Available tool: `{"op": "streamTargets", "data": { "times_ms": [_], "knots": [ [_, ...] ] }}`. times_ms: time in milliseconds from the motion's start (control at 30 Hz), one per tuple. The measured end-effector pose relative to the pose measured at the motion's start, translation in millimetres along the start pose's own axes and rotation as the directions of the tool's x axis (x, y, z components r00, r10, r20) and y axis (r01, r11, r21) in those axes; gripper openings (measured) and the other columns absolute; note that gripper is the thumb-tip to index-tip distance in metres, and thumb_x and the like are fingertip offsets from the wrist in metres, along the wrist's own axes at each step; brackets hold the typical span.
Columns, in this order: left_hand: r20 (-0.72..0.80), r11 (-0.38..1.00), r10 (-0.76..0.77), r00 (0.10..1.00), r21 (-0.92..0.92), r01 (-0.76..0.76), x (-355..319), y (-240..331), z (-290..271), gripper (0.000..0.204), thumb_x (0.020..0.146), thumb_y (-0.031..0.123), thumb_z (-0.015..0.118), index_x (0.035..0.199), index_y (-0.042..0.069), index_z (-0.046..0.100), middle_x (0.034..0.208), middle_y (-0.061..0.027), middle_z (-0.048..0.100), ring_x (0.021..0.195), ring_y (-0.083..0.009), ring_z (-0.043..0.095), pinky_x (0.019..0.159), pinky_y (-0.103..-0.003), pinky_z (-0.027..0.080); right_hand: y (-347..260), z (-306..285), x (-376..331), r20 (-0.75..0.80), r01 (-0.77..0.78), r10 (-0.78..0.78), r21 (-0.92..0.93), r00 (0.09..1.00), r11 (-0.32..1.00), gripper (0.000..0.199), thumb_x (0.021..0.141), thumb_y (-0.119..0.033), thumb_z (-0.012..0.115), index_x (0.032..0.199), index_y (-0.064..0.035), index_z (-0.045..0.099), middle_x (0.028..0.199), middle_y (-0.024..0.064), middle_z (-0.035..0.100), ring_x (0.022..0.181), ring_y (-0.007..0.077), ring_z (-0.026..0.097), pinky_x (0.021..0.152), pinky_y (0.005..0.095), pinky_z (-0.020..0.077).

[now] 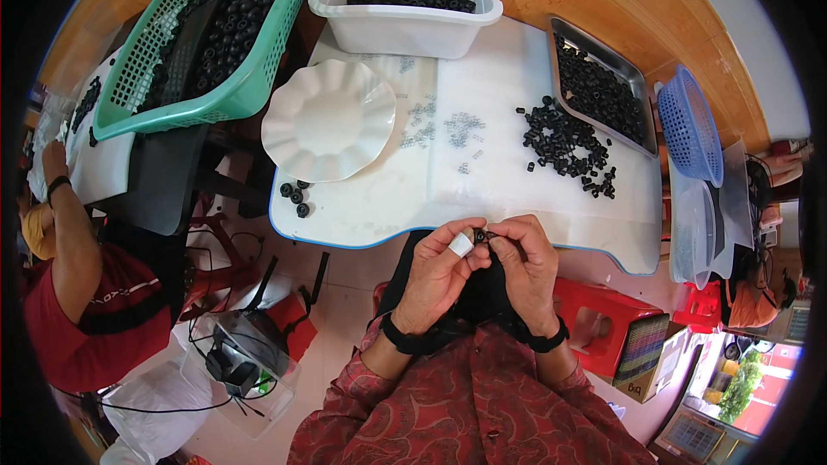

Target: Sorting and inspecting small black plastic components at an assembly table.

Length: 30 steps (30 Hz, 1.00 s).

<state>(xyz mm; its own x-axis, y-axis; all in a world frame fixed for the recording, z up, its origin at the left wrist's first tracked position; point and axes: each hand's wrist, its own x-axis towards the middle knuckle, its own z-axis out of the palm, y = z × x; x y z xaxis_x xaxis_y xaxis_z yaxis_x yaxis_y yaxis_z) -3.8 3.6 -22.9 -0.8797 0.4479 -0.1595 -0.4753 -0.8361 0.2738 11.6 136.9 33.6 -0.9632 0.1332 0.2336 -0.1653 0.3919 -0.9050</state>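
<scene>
In front of my body, just off the table's near edge, my left hand [441, 271] pinches a small round black part [479, 236] with a hole in it. White wrapping [461, 244] covers one digit of that hand. My right hand [525, 265] meets it from the other side, thumb and fingers pressed together against the part's right side. Something dark shows at those fingertips, too small to make out. Several round black pieces [298, 198] lie at the table's left corner, beside a white scalloped plate [280, 125]. A pile of small black cylinders [560, 139] is spread on the right.
At the back stand a white tub [405, 34] and a metal tray [644, 139], both holding black parts. A green basket [233, 103] of larger black pieces is at far left, near a co-worker's arm [76, 241]. A blue basket [689, 125] stands right; a red stool [594, 327] is below.
</scene>
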Motion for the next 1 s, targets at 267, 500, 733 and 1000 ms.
{"op": "streamTargets", "data": {
  "times_ms": [267, 500, 733, 1000],
  "knots": [
    [-0.062, 0.998, 0.002, 0.998, 0.057, 0.001, -0.9, 0.5, 1.8, 0.027, 0.096, 0.007, 0.056, 0.121, -0.004, 0.059, 0.103, -0.0091, 0.065, 0.083, -0.0148, 0.065, 0.077, -0.03, 0.056, -5.5, -0.2, 0.4, 0.022, 0.016, -0.014, -0.071, 1.0, 0.997, 0.014, 0.087, 0.005, 0.064, 0.1, 0.0003, 0.065, 0.094, 0.0092, 0.061, 0.08, 0.0151, 0.063, 0.07, 0.0247, 0.0512],
    [-0.058, 0.996, 0.016, 0.998, 0.084, -0.011, -0.5, -1.0, 0.1, 0.026, 0.096, 0.005, 0.057, 0.12, -0.005, 0.06, 0.098, -0.0083, 0.066, 0.081, -0.0147, 0.066, 0.076, -0.029, 0.057, -5.9, -0.5, 0.8, 0.043, 0.054, -0.049, -0.147, 0.998, 0.988, 0.014, 0.087, 0.006, 0.063, 0.101, 0.001, 0.064, 0.094, 0.0099, 0.06, 0.079, 0.0167, 0.065, 0.069, 0.0257, 0.0522],
    [-0.084, 0.984, 0.061, 0.995, 0.175, -0.045, -1.8, -0.6, 2.1, 0.025, 0.097, 0.008, 0.057, 0.119, -0.003, 0.061, 0.095, -0.0048, 0.063, 0.079, -0.015, 0.066, 0.076, -0.03, 0.057, -9.6, 1.0, 1.2, 0.047, 0.091, -0.082, -0.222, 0.996, 0.971, 0.015, 0.087, 0.007, 0.062, 0.1, 0.0009, 0.063, 0.093, 0.0118, 0.059, 0.077, 0.021, 0.065, 0.066, 0.0283, 0.0525],
    [-0.102, 0.975, 0.083, 0.991, 0.213, -0.06, -1.7, -0.2, 4.4, 0.024, 0.098, 0.008, 0.055, 0.117, -0.004, 0.06, 0.098, -0.0094, 0.066, 0.08, -0.0164, 0.068, 0.077, -0.03, 0.058, -6.6, 1.3, 0.3, 0.034, 0.108, -0.103, -0.247, 0.994, 0.963, 0.015, 0.086, 0.007, 0.063, 0.099, 0.0004, 0.062, 0.092, 0.0124, 0.059, 0.075, 0.023, 0.064, 0.063, 0.0305, 0.0516]
  ]
}}
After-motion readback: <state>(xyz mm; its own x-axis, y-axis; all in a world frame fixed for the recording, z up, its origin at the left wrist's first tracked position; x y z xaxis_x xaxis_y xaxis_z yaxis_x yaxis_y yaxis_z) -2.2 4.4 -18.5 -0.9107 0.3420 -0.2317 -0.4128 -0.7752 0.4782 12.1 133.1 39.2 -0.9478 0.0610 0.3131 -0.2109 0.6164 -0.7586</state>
